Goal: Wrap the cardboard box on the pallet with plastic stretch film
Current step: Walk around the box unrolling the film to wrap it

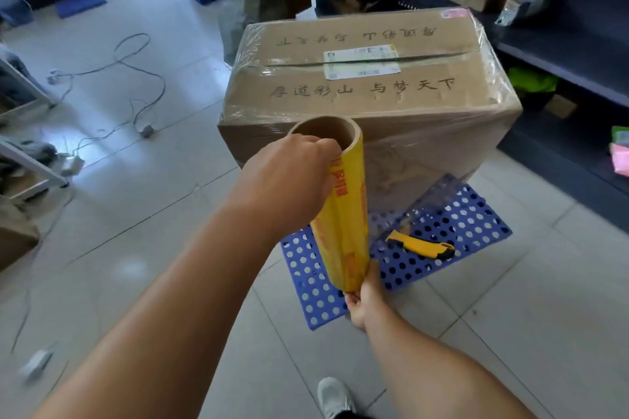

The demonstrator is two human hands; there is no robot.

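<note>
A large cardboard box (371,88) with printed characters and a white label stands on a blue perforated pallet (452,228). Clear stretch film clings to its sides and upper edges. In front of the box I hold a yellow roll of stretch film (343,214) almost upright. My left hand (289,180) grips its top end at the open cardboard core. My right hand (362,303) holds its bottom end. A sheet of film (405,187) runs from the roll to the box's near face.
A yellow utility knife (422,245) lies on the pallet near the roll. Dark shelving (561,54) with parcels stands right of and behind the box. Cables (136,78) trail over the tiled floor at the left. My shoe (335,398) shows at the bottom edge.
</note>
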